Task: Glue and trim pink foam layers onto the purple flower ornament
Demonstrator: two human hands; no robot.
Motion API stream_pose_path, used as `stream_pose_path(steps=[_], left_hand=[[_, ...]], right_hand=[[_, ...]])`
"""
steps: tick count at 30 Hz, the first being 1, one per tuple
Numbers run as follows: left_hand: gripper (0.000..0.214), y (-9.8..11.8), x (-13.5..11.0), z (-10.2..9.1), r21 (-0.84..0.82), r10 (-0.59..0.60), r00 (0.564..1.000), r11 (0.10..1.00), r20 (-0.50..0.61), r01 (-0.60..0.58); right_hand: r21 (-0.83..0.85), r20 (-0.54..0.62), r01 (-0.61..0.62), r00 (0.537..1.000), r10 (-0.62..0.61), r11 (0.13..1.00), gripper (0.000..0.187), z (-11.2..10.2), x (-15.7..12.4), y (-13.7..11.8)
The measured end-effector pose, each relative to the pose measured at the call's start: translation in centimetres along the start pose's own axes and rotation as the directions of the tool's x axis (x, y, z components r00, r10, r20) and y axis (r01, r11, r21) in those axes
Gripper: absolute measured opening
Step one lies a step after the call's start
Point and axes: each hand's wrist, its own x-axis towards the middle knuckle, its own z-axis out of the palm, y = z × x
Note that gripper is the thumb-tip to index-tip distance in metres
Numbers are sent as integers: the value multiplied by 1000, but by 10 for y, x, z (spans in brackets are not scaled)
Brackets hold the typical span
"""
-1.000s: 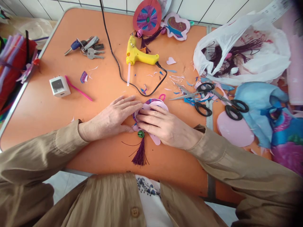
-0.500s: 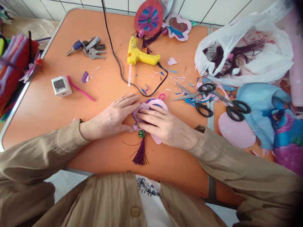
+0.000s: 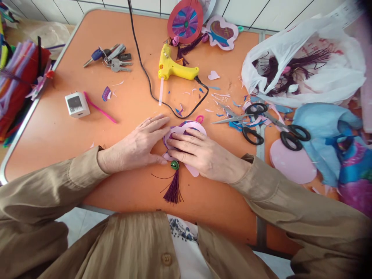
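A pink and purple layered ornament (image 3: 194,124) lies flat on the orange table, much of it covered by fingers. From its lower edge hang a green bell (image 3: 174,165) and a dark purple tassel (image 3: 173,190), and a pink loop (image 3: 199,119) shows at its top. My right hand (image 3: 200,153) rests flat over the ornament with fingers stretched out across it. At the ornament's left edge, my left hand (image 3: 142,144) lies with fingers extended, its thumb close to the bell. Neither hand is wrapped round anything.
Beyond the hands lies a yellow glue gun (image 3: 177,69) with a black cord. Scissors (image 3: 244,120) and paper scraps are on the right, near a white plastic bag (image 3: 325,77). Keys (image 3: 112,58) and a white charger (image 3: 77,105) lie left. Finished-looking ornaments (image 3: 185,23) lean at the back.
The camera view has shifted slightly, so the table things appear a little further right. My hands stay in nearly the same place on the ornament.
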Motion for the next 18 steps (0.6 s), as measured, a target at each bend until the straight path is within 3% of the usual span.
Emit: stream_pose_path(steps=[8, 14, 18], left_hand=[[61, 5, 1, 0, 23, -26, 1000, 999, 2, 25], [61, 4, 2, 4, 16, -33, 999, 999, -17, 33], [63, 4, 2, 3, -15, -54, 999, 998, 7, 54]], right_hand=[[36, 35, -36, 999, 34, 999, 36, 1, 0, 1], [237, -149, -111, 978, 149, 965, 30, -4, -4, 8], [340, -112, -165, 970, 215, 926, 28, -13, -7, 12]])
